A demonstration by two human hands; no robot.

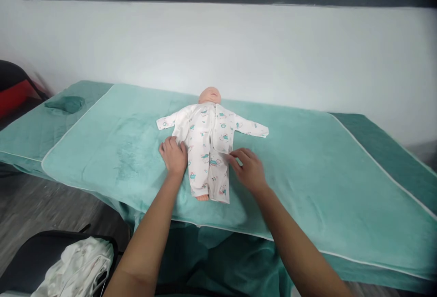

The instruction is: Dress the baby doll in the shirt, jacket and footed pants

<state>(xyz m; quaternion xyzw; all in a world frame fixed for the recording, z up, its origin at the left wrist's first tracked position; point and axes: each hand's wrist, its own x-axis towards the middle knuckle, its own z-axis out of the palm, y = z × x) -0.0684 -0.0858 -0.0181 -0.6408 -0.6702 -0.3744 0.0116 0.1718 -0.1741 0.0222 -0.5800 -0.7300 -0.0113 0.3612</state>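
A baby doll [210, 95] lies on its back on a teal towel [307, 169], dressed in a white printed sleepsuit [208, 151] with both sleeves spread out. My left hand [173, 155] rests flat at the suit's left hip edge, fingers together and stretched. My right hand [248, 166] is at the suit's right side, fingertips pinching the edge of the fabric near the thigh. One bare doll foot [202, 197] shows at the bottom of the left leg.
The towel covers a long table [385, 142] under a white wall. A small folded teal cloth [65, 103] lies at the far left. A black chair [30, 251] at lower left holds white garments [78, 267]. A red and black seat [13, 90] stands at the left.
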